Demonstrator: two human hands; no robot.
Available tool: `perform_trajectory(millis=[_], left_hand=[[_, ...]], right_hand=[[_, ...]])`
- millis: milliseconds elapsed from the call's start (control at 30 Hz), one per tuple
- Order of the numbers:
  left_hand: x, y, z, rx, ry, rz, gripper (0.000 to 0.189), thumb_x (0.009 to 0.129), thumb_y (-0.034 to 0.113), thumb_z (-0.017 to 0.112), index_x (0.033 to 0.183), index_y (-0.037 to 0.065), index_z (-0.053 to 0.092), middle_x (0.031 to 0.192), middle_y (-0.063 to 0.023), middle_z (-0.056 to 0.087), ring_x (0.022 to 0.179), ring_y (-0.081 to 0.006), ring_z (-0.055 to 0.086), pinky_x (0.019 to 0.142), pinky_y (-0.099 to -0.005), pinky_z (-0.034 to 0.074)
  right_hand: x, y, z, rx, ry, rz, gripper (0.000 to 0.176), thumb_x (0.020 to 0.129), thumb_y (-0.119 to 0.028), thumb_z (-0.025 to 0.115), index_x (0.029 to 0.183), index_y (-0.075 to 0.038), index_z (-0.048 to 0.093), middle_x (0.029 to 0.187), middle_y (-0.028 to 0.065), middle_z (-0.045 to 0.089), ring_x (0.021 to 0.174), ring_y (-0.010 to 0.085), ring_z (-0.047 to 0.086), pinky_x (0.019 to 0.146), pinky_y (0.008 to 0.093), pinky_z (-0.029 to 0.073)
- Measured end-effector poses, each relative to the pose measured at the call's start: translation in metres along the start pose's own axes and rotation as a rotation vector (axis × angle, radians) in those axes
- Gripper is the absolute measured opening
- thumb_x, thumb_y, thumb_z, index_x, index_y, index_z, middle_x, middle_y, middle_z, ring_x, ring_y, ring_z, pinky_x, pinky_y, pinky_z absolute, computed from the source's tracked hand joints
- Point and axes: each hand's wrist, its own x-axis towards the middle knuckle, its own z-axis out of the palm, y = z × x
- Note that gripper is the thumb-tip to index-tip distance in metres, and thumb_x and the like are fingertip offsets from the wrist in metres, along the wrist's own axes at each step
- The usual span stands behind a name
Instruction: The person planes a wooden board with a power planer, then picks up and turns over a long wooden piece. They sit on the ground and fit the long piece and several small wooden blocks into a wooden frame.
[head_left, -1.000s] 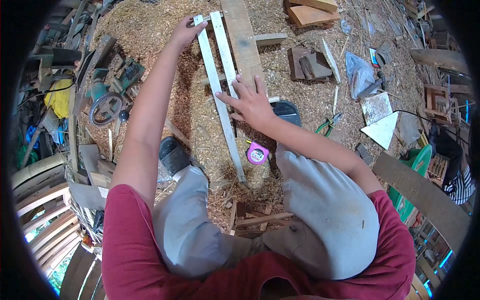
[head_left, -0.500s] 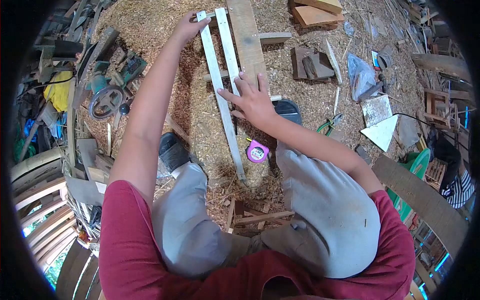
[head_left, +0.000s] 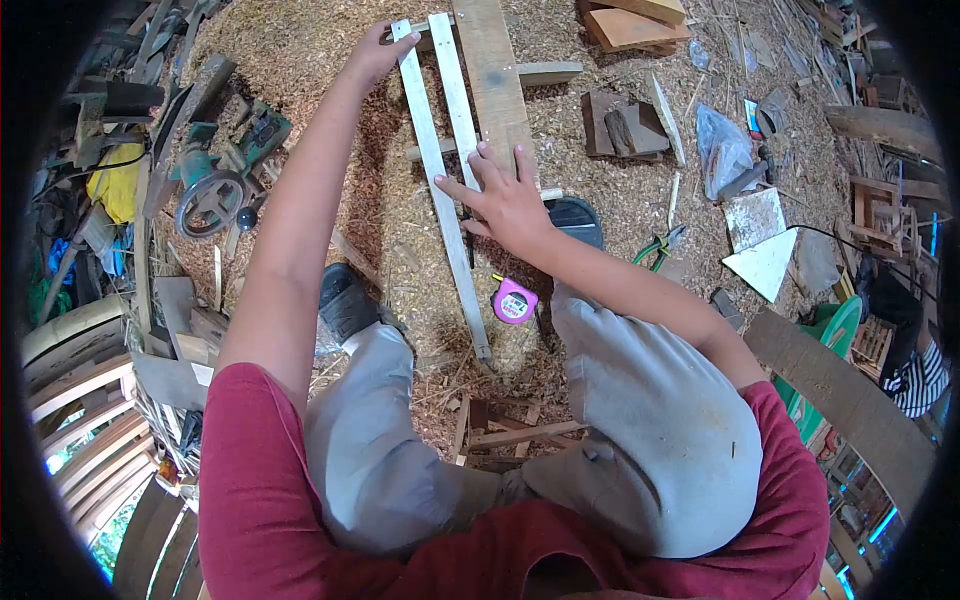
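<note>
My left hand is closed round the far end of a long, pale wooden slat, thumb on top. The slat runs toward me between my feet. Beside it lies a shorter pale slat, and right of that a wide brown plank. Short crosspieces, such as this wooden one, stick out from under them. My right hand lies flat with fingers spread, its fingertips across the plank and one reaching the long slat. A pink tape measure rests near the slat's close end.
Sawdust and shavings cover the ground. Green-handled pliers, a plastic bag and wood blocks lie to the right. A machine with a handwheel stands left. More boards are stacked at the far right.
</note>
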Motion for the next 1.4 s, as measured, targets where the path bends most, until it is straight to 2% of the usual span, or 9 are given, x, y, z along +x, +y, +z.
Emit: perform_trajectory(millis=[333,567,667,767,867,967,1167,1267,1400], left_hand=[[0.013,-0.013,0.001,0.087,0.002,-0.008,0.095,0.085,0.054,0.079,0.158,0.009,0.038,0.154,-0.0255,0.047,0.142,-0.0394,0.047,0.114,-0.0500,0.044],[0.003,-0.004,0.004,0.098,0.056,-0.015,0.088,0.086,0.054,0.079,0.155,0.013,0.044,0.145,-0.0230,0.057,0.134,-0.0355,0.055,0.109,-0.0483,0.048],[-0.004,0.007,-0.004,0.061,-0.059,-0.013,0.095,0.088,0.060,0.074,0.158,0.009,0.036,0.154,-0.0262,0.046,0.144,-0.0415,0.043,0.115,-0.0536,0.039],[0.008,-0.011,0.004,0.059,0.034,0.003,0.085,0.087,0.054,0.078,0.154,0.013,0.045,0.145,-0.0219,0.057,0.134,-0.0364,0.055,0.110,-0.0484,0.048],[0.008,-0.009,0.004,0.114,0.051,0.005,0.085,0.087,0.053,0.078,0.154,0.013,0.045,0.145,-0.0220,0.057,0.135,-0.0371,0.055,0.110,-0.0488,0.047],[0.003,-0.005,0.000,0.053,-0.022,0.002,0.090,0.089,0.058,0.074,0.157,0.012,0.039,0.154,-0.0257,0.047,0.143,-0.0415,0.044,0.115,-0.0528,0.039],[0.001,0.001,-0.002,0.066,-0.029,-0.009,0.085,0.089,0.052,0.076,0.156,0.014,0.041,0.147,-0.0231,0.054,0.138,-0.0376,0.052,0.112,-0.0499,0.047],[0.002,-0.008,0.006,0.041,0.050,0.075,0.088,0.089,0.058,0.073,0.157,0.013,0.038,0.154,-0.0254,0.046,0.143,-0.0409,0.044,0.115,-0.0522,0.040],[0.009,-0.013,0.001,0.085,-0.016,0.017,0.089,0.090,0.057,0.073,0.158,0.011,0.037,0.154,-0.0265,0.046,0.143,-0.0412,0.044,0.115,-0.0513,0.039]], right_hand=[[0.001,0.000,0.001,0.001,0.009,0.003,0.082,0.074,-0.038,0.085,0.149,-0.036,0.051,0.142,0.0167,0.051,0.144,0.0367,0.042,0.115,0.0716,0.025],[0.001,-0.002,0.001,-0.021,-0.026,0.021,0.084,0.074,-0.041,0.084,0.150,-0.038,0.048,0.144,0.0169,0.049,0.145,0.0371,0.041,0.115,0.0720,0.025],[0.001,-0.002,0.003,-0.019,-0.022,0.028,0.085,0.074,-0.041,0.084,0.150,-0.039,0.048,0.145,0.0172,0.049,0.145,0.0374,0.040,0.114,0.0725,0.025],[0.002,-0.005,0.002,-0.012,-0.024,0.041,0.085,0.073,-0.041,0.084,0.150,-0.039,0.048,0.146,0.0174,0.049,0.146,0.0378,0.039,0.114,0.0733,0.025],[0.003,-0.005,0.002,-0.006,-0.032,0.042,0.085,0.073,-0.041,0.085,0.150,-0.039,0.049,0.146,0.0175,0.049,0.146,0.0380,0.039,0.113,0.0740,0.025],[0.002,-0.005,0.002,-0.009,-0.030,0.038,0.084,0.073,-0.041,0.085,0.150,-0.039,0.049,0.146,0.0179,0.048,0.146,0.0383,0.039,0.113,0.0744,0.025],[0.001,-0.004,0.000,-0.015,-0.019,0.020,0.084,0.074,-0.042,0.084,0.150,-0.038,0.049,0.146,0.0190,0.048,0.146,0.0394,0.039,0.113,0.0746,0.026],[0.001,-0.005,0.001,-0.022,-0.018,0.015,0.085,0.074,-0.043,0.084,0.151,-0.039,0.048,0.145,0.0188,0.048,0.145,0.0395,0.039,0.112,0.0740,0.026],[0.001,-0.004,0.003,-0.036,-0.025,0.010,0.086,0.075,-0.044,0.084,0.152,-0.040,0.046,0.144,0.0184,0.049,0.145,0.0392,0.040,0.112,0.0726,0.026]])
